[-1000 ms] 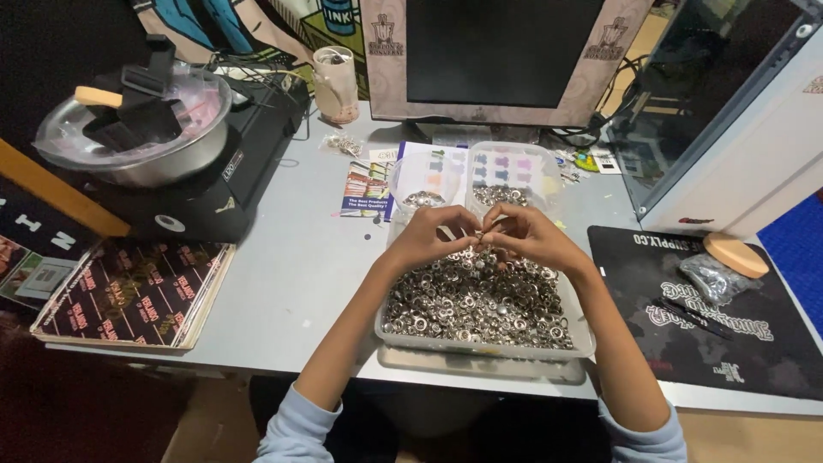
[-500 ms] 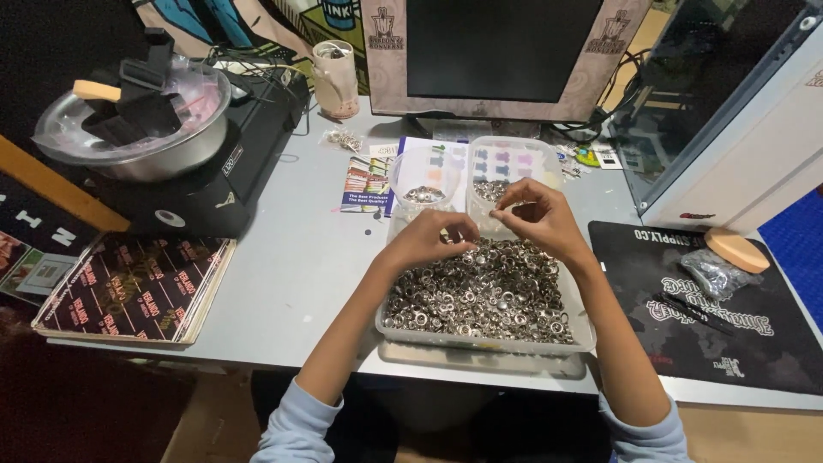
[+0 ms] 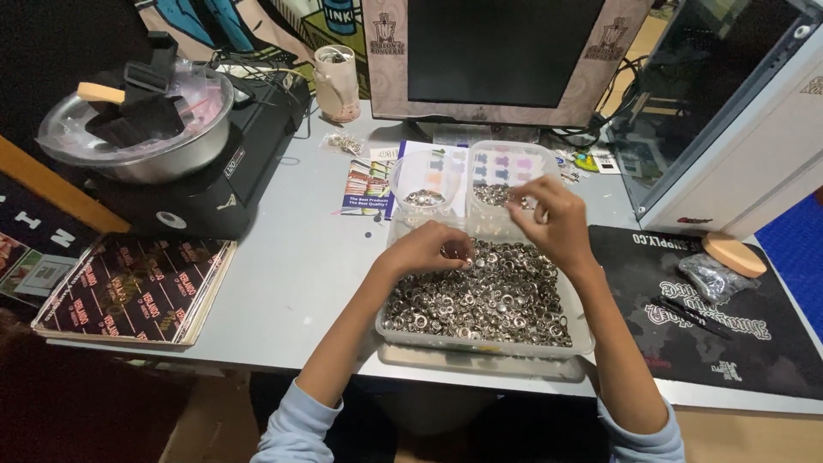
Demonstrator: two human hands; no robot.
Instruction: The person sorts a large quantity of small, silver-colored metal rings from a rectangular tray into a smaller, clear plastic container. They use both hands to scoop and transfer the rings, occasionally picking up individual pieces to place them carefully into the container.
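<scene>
The left hand (image 3: 429,249) rests on the near-left part of the heap of small silver metal rings (image 3: 480,300), fingers curled and closed around a few rings at the fingertips. The rings fill a clear rectangular plastic tray (image 3: 480,343) that sits on the grey desk (image 3: 291,266), directly in front of the person. The right hand (image 3: 553,219) is raised above the far edge of the tray, thumb and forefinger pinched together over the right clear cup (image 3: 506,184); whether a ring sits in the pinch cannot be told. Two clear plastic cups stand just beyond the tray, side by side: the left clear cup (image 3: 426,184) holds a thin layer of rings, the right one a larger amount. Behind the cups stands a monitor (image 3: 506,51). To the left, a metal bowl (image 3: 141,129) sits on a black portable stove (image 3: 214,180). A black printed mat (image 3: 703,317) lies to the right of the tray.
</scene>
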